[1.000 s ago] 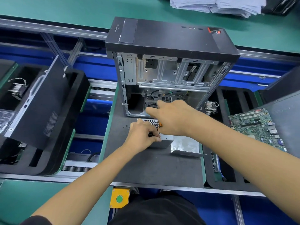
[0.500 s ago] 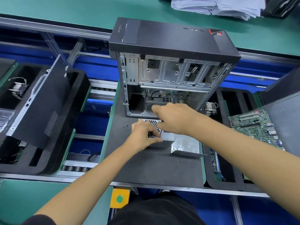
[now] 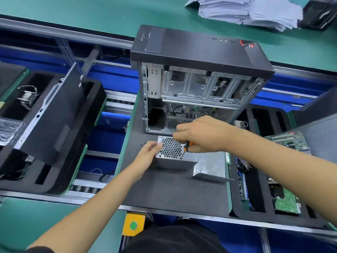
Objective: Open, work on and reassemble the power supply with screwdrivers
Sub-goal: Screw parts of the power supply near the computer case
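Note:
The silver power supply (image 3: 173, 154), with a honeycomb grille on top, lies on the dark foam mat (image 3: 164, 189) in front of the open PC case (image 3: 197, 73). My left hand (image 3: 147, 154) holds its left edge, thumb on the grille corner. My right hand (image 3: 202, 134) grips an orange-and-black screwdriver (image 3: 185, 147) above it. The tip stands on a screw at the front right of the grille. A loose metal cover plate (image 3: 209, 167) lies against the power supply's right side.
A black side panel (image 3: 51, 121) leans in a foam tray on the left. Circuit boards (image 3: 286, 141) sit in foam slots on the right. A paper stack (image 3: 246, 10) lies at the back. A yellow box with a green button (image 3: 133, 225) hangs at the front edge.
My right hand has lifted slightly, so the screwdriver and the grille now show. My left hand has slid left to the unit's edge.

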{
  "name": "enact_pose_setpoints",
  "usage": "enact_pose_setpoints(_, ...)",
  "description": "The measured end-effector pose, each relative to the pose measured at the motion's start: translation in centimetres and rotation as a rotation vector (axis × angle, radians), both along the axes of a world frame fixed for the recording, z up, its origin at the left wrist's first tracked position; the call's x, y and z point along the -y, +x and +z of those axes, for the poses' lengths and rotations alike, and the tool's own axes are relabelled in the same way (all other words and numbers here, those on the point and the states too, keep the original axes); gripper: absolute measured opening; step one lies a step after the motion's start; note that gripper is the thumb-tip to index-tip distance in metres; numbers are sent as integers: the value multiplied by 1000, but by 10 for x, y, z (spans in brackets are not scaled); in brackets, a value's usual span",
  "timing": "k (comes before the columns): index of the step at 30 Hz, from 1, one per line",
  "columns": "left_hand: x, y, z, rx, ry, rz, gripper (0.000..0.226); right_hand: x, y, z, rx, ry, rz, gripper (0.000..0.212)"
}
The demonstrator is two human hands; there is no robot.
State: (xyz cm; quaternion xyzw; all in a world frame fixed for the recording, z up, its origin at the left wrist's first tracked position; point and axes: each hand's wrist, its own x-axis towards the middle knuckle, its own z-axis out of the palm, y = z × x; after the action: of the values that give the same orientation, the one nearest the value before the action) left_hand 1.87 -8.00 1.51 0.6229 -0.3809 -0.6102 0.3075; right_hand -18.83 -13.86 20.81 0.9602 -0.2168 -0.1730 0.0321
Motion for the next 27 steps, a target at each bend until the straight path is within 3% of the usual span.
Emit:
enact_pose_setpoints(3, 7, -4, 3, 0, 97, -113, 58, 1, -2, 0, -10, 13, 26, 27)
enact_pose_setpoints(6, 13, -8, 9, 21, 168, -129, 84, 4, -3, 3, 15, 73, 73, 41)
enact_pose_setpoints(10, 16, -18, 6, 73, 147, -55, 80, 3, -1, 3, -32, 51, 129, 28)
enact_pose_setpoints(14, 11, -23, 1, 280, 124, -11, 55, -1, 0, -6, 27, 133, -312, 20)
enact_pose_setpoints(16, 9, -24, 1, 342, 140, -15, 54, -1, -1, -6, 5, 145, -350, 24)
enact_pose_setpoints(20, 10, -24, 2, 377, 141, -38, 58, 8, -5, 10, -118, 116, 23, 45)
enact_pose_setpoints(23, 11, -23, 1, 387, 155, -34, 74, 13, -3, 17, -300, 29, 457, 32)
enact_pose_setpoints(24, 11, -23, 1, 389, 154, -33, 76, 11, -1, 16, -296, -4, 491, 27)
enact_pose_setpoints(25, 11, -23, 1, 382, 155, -33, 76, 8, 2, 13, -276, -19, 425, 23)
enact_pose_setpoints(27, 11, -23, 1, 358, 158, -21, 77, 1, 13, 6, -179, 49, 49, 16)
